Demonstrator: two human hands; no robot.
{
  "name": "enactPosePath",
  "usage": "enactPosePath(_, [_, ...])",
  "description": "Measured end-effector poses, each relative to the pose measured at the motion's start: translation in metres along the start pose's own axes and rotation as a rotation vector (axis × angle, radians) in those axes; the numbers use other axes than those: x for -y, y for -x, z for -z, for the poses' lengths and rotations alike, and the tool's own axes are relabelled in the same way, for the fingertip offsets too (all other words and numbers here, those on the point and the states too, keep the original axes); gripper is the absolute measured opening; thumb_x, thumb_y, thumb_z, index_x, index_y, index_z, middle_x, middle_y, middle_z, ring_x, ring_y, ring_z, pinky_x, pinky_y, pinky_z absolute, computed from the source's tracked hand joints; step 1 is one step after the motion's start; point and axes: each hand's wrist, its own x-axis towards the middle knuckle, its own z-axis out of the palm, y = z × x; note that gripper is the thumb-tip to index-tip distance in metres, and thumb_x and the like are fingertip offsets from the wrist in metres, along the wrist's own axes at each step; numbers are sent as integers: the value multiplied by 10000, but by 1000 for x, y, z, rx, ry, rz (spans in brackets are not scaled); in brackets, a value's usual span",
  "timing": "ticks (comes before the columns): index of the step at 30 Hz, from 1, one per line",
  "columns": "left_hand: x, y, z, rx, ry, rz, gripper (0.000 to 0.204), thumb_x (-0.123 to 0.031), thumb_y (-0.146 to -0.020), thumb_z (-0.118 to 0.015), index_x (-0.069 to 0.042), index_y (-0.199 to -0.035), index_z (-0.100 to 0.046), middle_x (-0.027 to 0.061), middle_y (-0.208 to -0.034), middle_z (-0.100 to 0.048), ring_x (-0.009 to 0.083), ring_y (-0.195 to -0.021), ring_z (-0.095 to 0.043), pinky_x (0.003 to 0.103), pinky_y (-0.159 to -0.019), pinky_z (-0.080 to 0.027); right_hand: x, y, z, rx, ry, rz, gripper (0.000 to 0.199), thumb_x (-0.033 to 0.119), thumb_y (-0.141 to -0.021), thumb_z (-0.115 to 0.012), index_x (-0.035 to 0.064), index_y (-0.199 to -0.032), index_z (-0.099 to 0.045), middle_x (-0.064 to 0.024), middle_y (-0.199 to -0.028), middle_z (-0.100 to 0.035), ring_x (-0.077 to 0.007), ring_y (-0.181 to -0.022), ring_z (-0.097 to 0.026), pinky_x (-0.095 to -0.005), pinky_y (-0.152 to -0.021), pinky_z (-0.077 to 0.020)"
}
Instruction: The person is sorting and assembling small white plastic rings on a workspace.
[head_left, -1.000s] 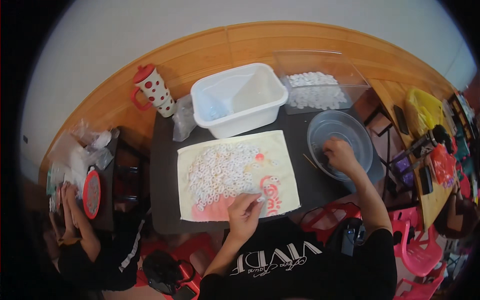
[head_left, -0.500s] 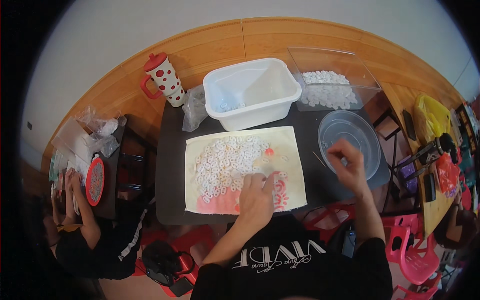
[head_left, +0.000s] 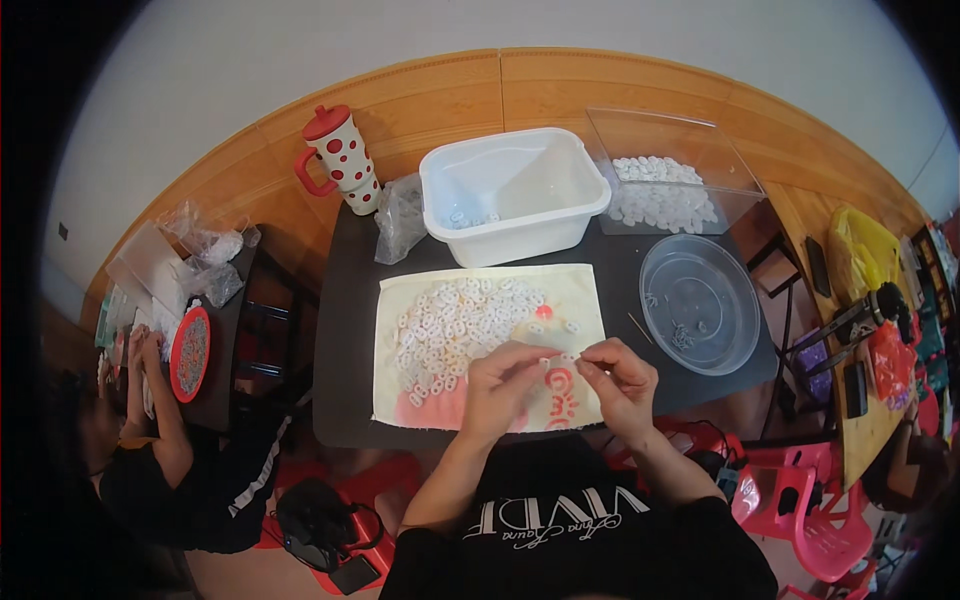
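Note:
Over the cream cloth (head_left: 585, 290) with its pink-red print, my left hand (head_left: 497, 390) and my right hand (head_left: 622, 392) face each other, thumb and fingers pinched. A small white two-holed piece (head_left: 567, 357) shows between the fingertips, apparently held by the left. Whatever the right fingers pinch is too small to make out. To the left of my hands spreads a heap of similar white two-holed pieces (head_left: 450, 325), with a few loose ones near the cloth's right side. A clear round tray (head_left: 710, 300) with small grey bits (head_left: 683, 335) stands beyond my right hand.
Behind the cloth stand a white basin (head_left: 520, 235) with a few pieces in it and a clear box (head_left: 660, 200) of white pieces. A dotted tumbler (head_left: 345, 165) and plastic bag (head_left: 400, 225) are at left. A thin stick (head_left: 640, 328) lies beside the tray. Another person sits far left.
My right hand has moved from over the clear tray to the cloth, meeting the left. My left hand has lifted off the pieces and now pinches beside it. The view has shifted slightly.

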Motion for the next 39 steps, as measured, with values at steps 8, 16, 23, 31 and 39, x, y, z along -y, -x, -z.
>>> enactPosePath(8, [-6, 22, 11, -63, 354, 210, 210, 73, -870, -658, 27, -1069, -709, 52, -898, -658, 89, -734, -599, 197, -673, -483, 8, -5, -27, 76, 145, 220, 158, -109, -833, -658, -37, -973, -663, -111, -861, -667, -149, -731, -630, -244, -656, -482])
enactPosePath(16, [-5, 29, 14, -58, 349, 100, 205, 77, -883, -643, 32, -1073, -705, 58, -909, -637, 80, -728, -576, 186, -561, -454, 5, -4, -39, 77, 233, 274, 162, -126, -818, -673, -54, -962, -660, -135, -888, -685, -163, -748, -641, -243, -676, -493])
enactPosePath(23, [-5, 30, 15, -46, 377, 85, 200, 91, -886, -628, 38, -1066, -698, 61, -888, -622, 73, -636, -550, 195, -497, -432, 5, -7, -42, 102, 242, 295, 166, -121, -811, -678, -39, -954, -652, -142, -874, -681, -177, -734, -647, -255, -651, -496])
enactPosePath(31, [-6, 34, 10, -97, 236, -36, 165, 94, -887, -632, 53, -1036, -689, 75, -901, -625, 93, -672, -588, 201, -520, -456, 5, -8, -46, 193, 316, 433, 250, -167, -759, -625, -9, -950, -657, -121, -811, -645, -262, -698, -610, -320, -586, -468])
enactPosePath(39, [-8, 35, 9, -146, 213, 50, 184, 82, -880, -653, 44, -1059, -681, 61, -873, -652, 88, -662, -595, 201, -543, -475, 3, -4, -38, 250, 188, 191, 202, -114, -848, -621, -21, -1026, -643, -112, -879, -640, -179, -770, -615, -278, -670, -479])
